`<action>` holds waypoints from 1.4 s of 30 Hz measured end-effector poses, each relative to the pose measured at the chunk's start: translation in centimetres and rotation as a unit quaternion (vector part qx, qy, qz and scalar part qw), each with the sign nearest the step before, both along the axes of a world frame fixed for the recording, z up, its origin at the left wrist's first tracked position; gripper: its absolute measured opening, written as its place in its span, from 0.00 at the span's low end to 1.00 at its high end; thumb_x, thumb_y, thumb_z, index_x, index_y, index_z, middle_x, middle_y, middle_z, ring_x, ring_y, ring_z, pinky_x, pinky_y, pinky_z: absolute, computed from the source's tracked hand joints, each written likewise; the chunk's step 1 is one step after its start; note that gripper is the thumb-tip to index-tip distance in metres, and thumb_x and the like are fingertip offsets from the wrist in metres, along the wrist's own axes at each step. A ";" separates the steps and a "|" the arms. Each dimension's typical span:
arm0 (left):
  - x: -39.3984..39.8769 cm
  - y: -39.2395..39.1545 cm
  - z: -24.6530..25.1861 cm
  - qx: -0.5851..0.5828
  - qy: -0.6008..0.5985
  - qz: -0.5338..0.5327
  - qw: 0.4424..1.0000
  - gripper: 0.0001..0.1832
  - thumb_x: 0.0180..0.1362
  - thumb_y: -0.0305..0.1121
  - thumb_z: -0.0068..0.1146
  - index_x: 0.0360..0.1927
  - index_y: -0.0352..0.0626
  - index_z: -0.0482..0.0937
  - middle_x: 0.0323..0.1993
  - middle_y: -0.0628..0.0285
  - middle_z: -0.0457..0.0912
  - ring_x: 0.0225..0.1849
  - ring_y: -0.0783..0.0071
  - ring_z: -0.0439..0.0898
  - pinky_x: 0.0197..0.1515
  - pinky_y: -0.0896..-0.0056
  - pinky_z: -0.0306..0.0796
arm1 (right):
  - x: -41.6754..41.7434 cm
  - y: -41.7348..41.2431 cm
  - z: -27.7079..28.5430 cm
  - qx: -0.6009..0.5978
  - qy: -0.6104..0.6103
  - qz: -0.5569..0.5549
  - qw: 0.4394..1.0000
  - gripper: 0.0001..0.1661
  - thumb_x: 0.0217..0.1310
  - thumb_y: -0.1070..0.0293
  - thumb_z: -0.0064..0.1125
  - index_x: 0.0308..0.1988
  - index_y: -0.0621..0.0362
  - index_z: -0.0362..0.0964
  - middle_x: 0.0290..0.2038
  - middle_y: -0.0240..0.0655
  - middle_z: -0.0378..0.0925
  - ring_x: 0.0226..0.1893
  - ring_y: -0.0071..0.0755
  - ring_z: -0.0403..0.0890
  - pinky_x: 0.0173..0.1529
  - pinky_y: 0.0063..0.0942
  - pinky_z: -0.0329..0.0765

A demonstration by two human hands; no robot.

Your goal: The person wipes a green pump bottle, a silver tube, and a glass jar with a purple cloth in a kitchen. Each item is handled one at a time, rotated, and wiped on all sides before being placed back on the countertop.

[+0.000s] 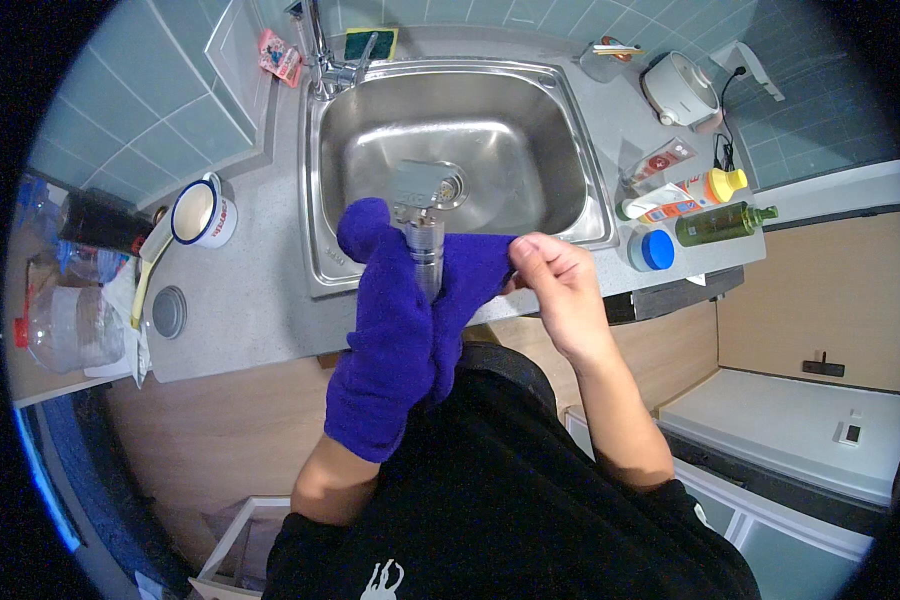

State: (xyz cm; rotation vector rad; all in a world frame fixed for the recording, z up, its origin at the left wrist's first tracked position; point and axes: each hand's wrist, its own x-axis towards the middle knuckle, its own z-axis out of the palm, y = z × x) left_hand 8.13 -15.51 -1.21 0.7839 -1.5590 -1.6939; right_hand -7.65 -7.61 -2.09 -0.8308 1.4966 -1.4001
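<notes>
A purple cloth (390,337) drapes over my left hand and forearm, hiding the hand. A shiny metal tool (424,247), with a ridged round handle and a blocky, flat-sided head, stands up out of the cloth's folds. Through the cloth, my left hand (390,277) appears to grip the handle; its fingers cannot be seen. My right hand (559,281) pinches a corner of the cloth between thumb and fingers, pulling it out to the right. Both hands are above the front edge of the stainless steel sink (307,187), and the tool's head overlaps the basin in view.
A chrome faucet (337,75) rises at the sink's back left. An enamel mug (214,217) and a grey round lid (169,311) are on the left counter. To the right are a blue-capped jar (654,250), a green bottle (716,225), a yellow-capped bottle (701,196) and a white electric pot (679,88).
</notes>
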 end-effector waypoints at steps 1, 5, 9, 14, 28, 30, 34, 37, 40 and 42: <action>0.2 0.1 0.5 0.143 0.046 -0.023 0.988 0.11 0.63 0.31 0.49 0.46 0.40 0.75 0.43 0.57 0.77 0.37 0.70 0.76 0.39 0.70 0.71 | -0.4 0.1 -0.2 -0.017 0.014 -0.012 1.000 0.15 0.69 0.64 0.51 0.36 0.64 0.79 0.28 0.27 0.79 0.33 0.19 0.76 0.45 0.22 0.73; 0.7 0.1 0.7 0.352 0.092 -0.083 0.928 0.17 0.67 0.38 0.45 0.54 0.40 0.73 0.45 0.60 0.79 0.39 0.72 0.79 0.41 0.71 0.73 | 2.2 -1.5 1.6 -0.087 0.095 -0.219 0.967 0.16 0.72 0.62 0.47 0.43 0.63 0.74 0.34 0.29 0.77 0.34 0.19 0.73 0.44 0.20 0.71; -0.7 -0.3 0.9 0.078 0.033 -0.044 0.995 0.18 0.65 0.32 0.49 0.58 0.40 0.70 0.42 0.60 0.80 0.40 0.72 0.80 0.42 0.73 0.73 | 3.6 -0.5 1.9 -0.113 0.151 -0.085 0.978 0.15 0.59 0.71 0.64 0.46 0.61 0.72 0.34 0.27 0.75 0.35 0.16 0.73 0.38 0.15 0.70; -0.5 -0.1 -0.6 -0.222 -0.112 0.037 0.968 0.20 0.59 0.26 0.54 0.56 0.37 0.71 0.41 0.55 0.80 0.41 0.65 0.80 0.45 0.68 0.73 | 3.6 -1.0 1.7 -0.129 0.144 -0.065 0.979 0.13 0.55 0.76 0.67 0.42 0.63 0.74 0.42 0.31 0.71 0.37 0.17 0.75 0.32 0.15 0.74; 0.3 2.6 -3.6 0.146 0.108 -0.006 0.983 0.20 0.73 0.41 0.35 0.58 0.36 0.66 0.50 0.56 0.73 0.53 0.66 0.73 0.60 0.67 0.64 | 6.8 -1.6 -0.2 -0.089 0.096 -0.093 0.987 0.34 0.59 0.71 0.62 0.63 0.62 0.58 0.52 0.41 0.69 0.54 0.33 0.69 0.60 0.30 0.64; -0.2 1.9 -3.2 0.252 0.164 -0.018 0.954 0.21 0.72 0.45 0.35 0.57 0.39 0.67 0.48 0.58 0.73 0.51 0.69 0.73 0.57 0.68 0.66 | 7.2 -1.2 -0.4 -0.088 0.115 -0.093 0.985 0.42 0.57 0.69 0.64 0.65 0.65 0.51 0.56 0.44 0.66 0.57 0.36 0.68 0.62 0.33 0.63; -0.1 0.3 -1.6 0.364 0.295 -0.033 0.883 0.22 0.68 0.51 0.44 0.56 0.47 0.68 0.41 0.63 0.75 0.42 0.72 0.76 0.45 0.69 0.73 | 6.8 0.8 -3.0 -0.232 0.235 -0.116 0.937 0.52 0.48 0.63 0.70 0.66 0.64 0.48 0.58 0.49 0.62 0.57 0.44 0.66 0.63 0.39 0.61; -0.5 -0.2 -1.2 0.354 0.317 0.039 0.879 0.22 0.65 0.51 0.49 0.55 0.50 0.69 0.38 0.64 0.77 0.32 0.72 0.77 0.35 0.66 0.75 | 5.7 1.9 -3.5 -0.269 0.413 -0.065 0.868 0.53 0.36 0.60 0.80 0.59 0.63 0.58 0.55 0.52 0.65 0.54 0.49 0.70 0.56 0.40 0.69; -0.4 -0.7 -0.8 0.293 0.315 0.071 0.900 0.19 0.67 0.46 0.47 0.55 0.47 0.67 0.39 0.63 0.77 0.36 0.72 0.78 0.38 0.65 0.76 | 5.3 2.1 -3.1 -0.253 0.449 -0.043 0.856 0.36 0.42 0.71 0.76 0.51 0.66 0.66 0.43 0.48 0.75 0.41 0.43 0.78 0.45 0.33 0.76; -0.7 -0.5 -0.6 0.261 0.312 0.088 0.909 0.21 0.67 0.47 0.46 0.57 0.45 0.66 0.40 0.62 0.77 0.38 0.71 0.78 0.40 0.65 0.75 | 5.2 2.1 -3.0 -0.256 0.448 -0.054 0.855 0.30 0.44 0.74 0.74 0.48 0.67 0.69 0.39 0.47 0.77 0.37 0.42 0.79 0.41 0.30 0.77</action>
